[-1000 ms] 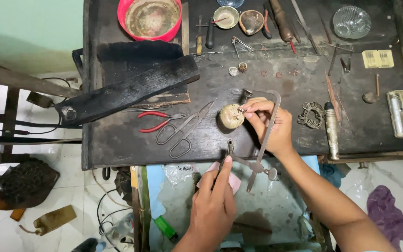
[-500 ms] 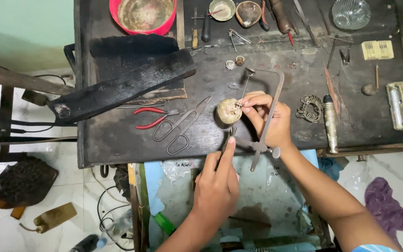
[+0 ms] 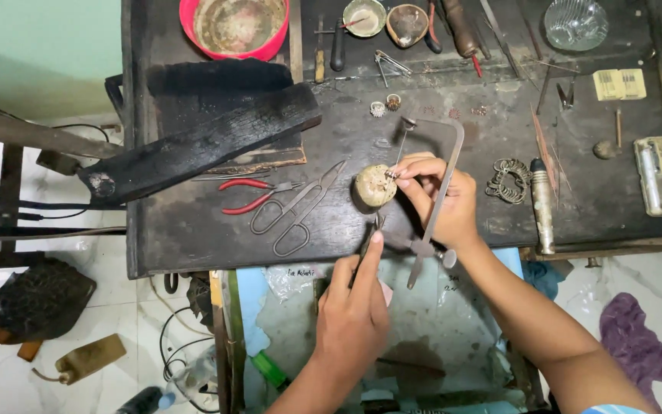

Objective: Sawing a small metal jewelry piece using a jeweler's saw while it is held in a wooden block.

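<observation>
Top left, red bowl (image 3: 233,29) (brown residue), two small dishes (image 3: 365,15)

Even, soft light from above, scene bright enough. Dark scorched wooden workbench (image 3: 193,238) soaks up light, detail there murky. Small glare on clear ribbed glass bowl (image 3: 575,23). Shadows faint. Focus sharp mid-frame; edges bow slightly, wide lens.

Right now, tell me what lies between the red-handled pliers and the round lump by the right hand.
In the head view, metal shears lie between the red-handled pliers and the round lump, blades pointing toward the lump.
</observation>
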